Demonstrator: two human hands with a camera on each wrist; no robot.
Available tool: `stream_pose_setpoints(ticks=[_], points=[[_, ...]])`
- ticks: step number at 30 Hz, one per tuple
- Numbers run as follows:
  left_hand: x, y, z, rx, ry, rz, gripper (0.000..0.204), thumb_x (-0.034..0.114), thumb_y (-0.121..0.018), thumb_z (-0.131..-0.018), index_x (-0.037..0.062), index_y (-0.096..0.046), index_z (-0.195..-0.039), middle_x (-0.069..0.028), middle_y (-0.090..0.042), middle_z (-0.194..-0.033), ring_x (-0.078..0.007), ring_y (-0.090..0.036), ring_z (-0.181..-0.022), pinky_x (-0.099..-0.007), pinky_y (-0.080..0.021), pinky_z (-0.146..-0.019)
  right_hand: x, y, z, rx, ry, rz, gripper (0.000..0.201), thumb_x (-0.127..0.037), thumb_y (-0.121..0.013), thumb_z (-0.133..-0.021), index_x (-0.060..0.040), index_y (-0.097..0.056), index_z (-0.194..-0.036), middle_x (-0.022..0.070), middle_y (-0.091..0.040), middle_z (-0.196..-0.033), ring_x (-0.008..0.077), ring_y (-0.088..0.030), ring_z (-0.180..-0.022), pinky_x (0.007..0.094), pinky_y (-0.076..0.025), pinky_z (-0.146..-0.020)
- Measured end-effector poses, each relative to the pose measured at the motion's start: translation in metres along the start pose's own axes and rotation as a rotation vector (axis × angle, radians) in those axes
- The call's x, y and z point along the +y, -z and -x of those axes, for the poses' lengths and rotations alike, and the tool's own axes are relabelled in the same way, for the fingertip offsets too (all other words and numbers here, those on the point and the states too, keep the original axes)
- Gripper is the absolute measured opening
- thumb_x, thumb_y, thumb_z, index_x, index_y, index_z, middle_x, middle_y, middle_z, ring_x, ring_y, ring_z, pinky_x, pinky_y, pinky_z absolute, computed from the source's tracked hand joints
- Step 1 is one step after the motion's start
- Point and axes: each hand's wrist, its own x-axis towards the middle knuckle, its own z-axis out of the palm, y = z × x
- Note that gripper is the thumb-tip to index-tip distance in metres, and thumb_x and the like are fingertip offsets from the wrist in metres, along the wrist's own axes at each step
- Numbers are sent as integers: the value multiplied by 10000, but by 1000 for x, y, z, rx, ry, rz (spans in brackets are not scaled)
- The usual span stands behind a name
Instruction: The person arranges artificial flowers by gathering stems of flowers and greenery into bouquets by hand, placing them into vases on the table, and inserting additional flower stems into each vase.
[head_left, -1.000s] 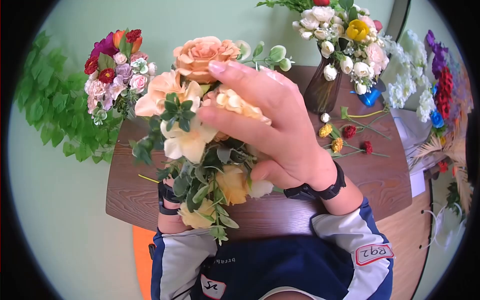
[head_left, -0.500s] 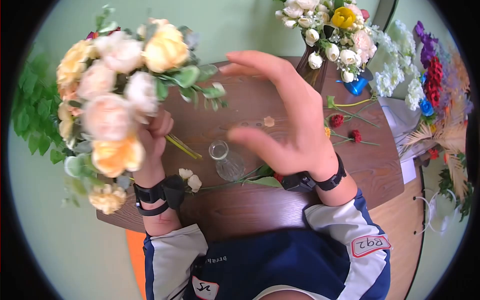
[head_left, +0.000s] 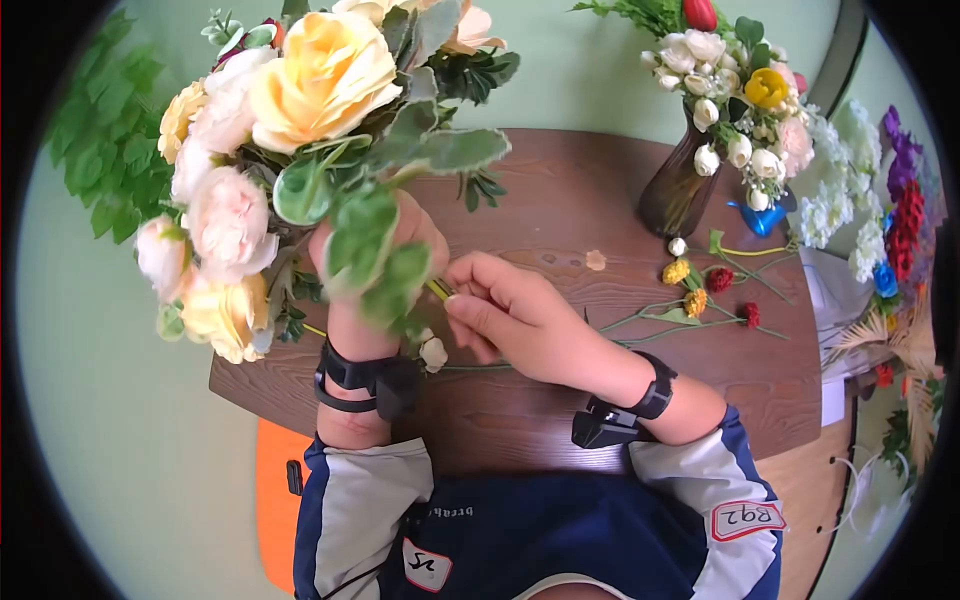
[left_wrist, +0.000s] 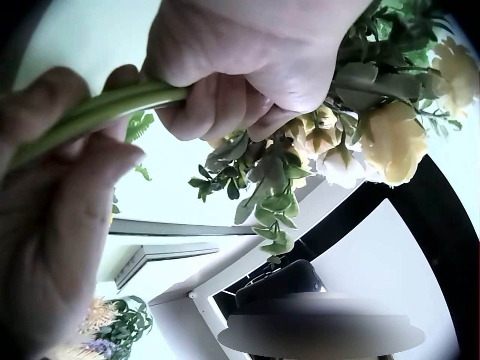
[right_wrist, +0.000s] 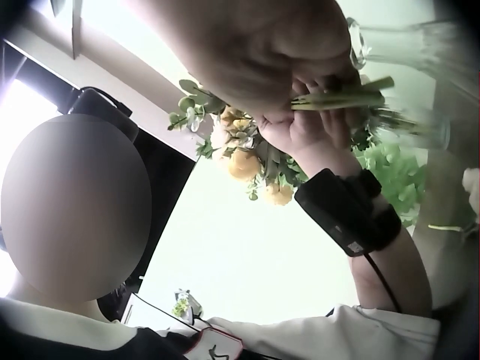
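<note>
My left hand point(head_left: 415, 240) grips a bouquet point(head_left: 228, 222) of yellow roses, pale pink and white blooms and trailing leaves by its gathered stems, over the left of the table. Below that fist, the thumb and fingers of my right hand point(head_left: 515, 318) pinch the green stems point(left_wrist: 105, 109). In the right wrist view the cut stem ends point(right_wrist: 356, 97) stick out past the right hand. A clear glass vase point(right_wrist: 420, 52) shows at the upper right of that view; the hands and flowers hide it in the head view.
On the table's right lie loose yellow balls point(head_left: 677, 272), red flowers point(head_left: 720, 280) and green stems. A dark vase point(head_left: 675, 190) of white flowers stands at the back right, beside a blue object point(head_left: 762, 218). A white flower point(head_left: 432, 353) lies near my left wrist.
My left hand has turned and swung the bouquet left, then a little back toward the middle. My right hand has left the flower heads, moved down and closed its fingers on the stems.
</note>
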Motion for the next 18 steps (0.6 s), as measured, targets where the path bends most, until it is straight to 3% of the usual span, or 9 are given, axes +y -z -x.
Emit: stream_pose_setpoints(ticks=[2, 6, 8, 11, 13, 14, 15, 17, 18], points=[[-8, -13, -2, -91, 21, 23, 408, 213, -411, -939, 153, -311, -548, 57, -251, -428, -47, -190, -308, -219, -130, -318, 0, 0, 1, -48, -122, -63, 134, -133, -419, -960, -24, -481, -914, -17, -442, -649, 47, -363, -570, 215, -322, -501], [-10, -20, -2, -69, 35, 24, 305, 239, -407, -937, 118, -358, -662, 36, -298, -515, -59, -223, -408, -235, -195, -401, -1, -1, 5, -50, -134, -169, 131, -121, -401, -963, -26, -479, -918, -20, -415, -649, 52, -344, -577, 216, -320, -506], [-14, -27, -7, -49, 82, -16, 303, 253, -427, -937, 118, -357, -675, 30, -314, -536, -62, -244, -428, -231, -204, -408, 0, -4, 5, -30, -69, -243, 150, -142, -340, -988, -51, -460, -991, -45, -350, -653, 33, -286, -544, 187, -248, -466], [-27, -34, -6, -6, 123, -94, 246, 250, -528, -908, 90, -417, -758, 3, -429, -633, -62, -371, -519, -205, -280, -452, -2, -3, 5, 92, 34, -170, 147, -131, -336, -986, -60, -463, -1004, -42, -361, -672, 36, -292, -550, 186, -250, -470], [-38, -41, -7, 195, 6, -589, 214, 226, -609, -864, 58, -478, -848, -32, -529, -738, -80, -492, -637, -177, -384, -545, 7, -4, 2, 140, 91, -103, 145, -126, -334, -986, -66, -464, -1009, -42, -365, -676, 37, -293, -550, 184, -251, -472], [-39, -27, -2, 232, 27, -587, 246, 190, -668, -822, 29, -505, -914, -88, -582, -874, -138, -554, -786, -218, -454, -680, 12, -2, 0, 173, 143, -35, 144, -120, -332, -985, -72, -465, -1014, -41, -368, -680, 39, -294, -550, 183, -253, -474], [-41, -21, -4, 217, 33, -573, 246, 190, -668, -822, 29, -505, -914, -88, -582, -874, -138, -554, -786, -218, -454, -680, 18, -1, -3, 192, 142, -23, 144, -120, -332, -985, -72, -465, -1014, -41, -368, -680, 39, -294, -550, 183, -253, -474], [-46, -13, -7, -52, 104, -568, 262, 196, -672, -818, 25, -504, -923, -105, -588, -929, -198, -562, -846, -287, -471, -744, 21, -2, -10, 225, 465, 57, 140, -108, -334, -981, -73, -464, -1019, -42, -379, -685, 38, -301, -551, 180, -260, -475], [-53, -8, -17, -320, -65, -507, 301, 306, -559, -902, 13, -537, -836, -129, -598, -886, -234, -560, -842, -334, -470, -742, 6, 2, 0, 121, 77, -177, 137, -122, -368, -975, -59, -489, -986, -28, -419, -690, 44, -352, -561, 184, -286, -474]])
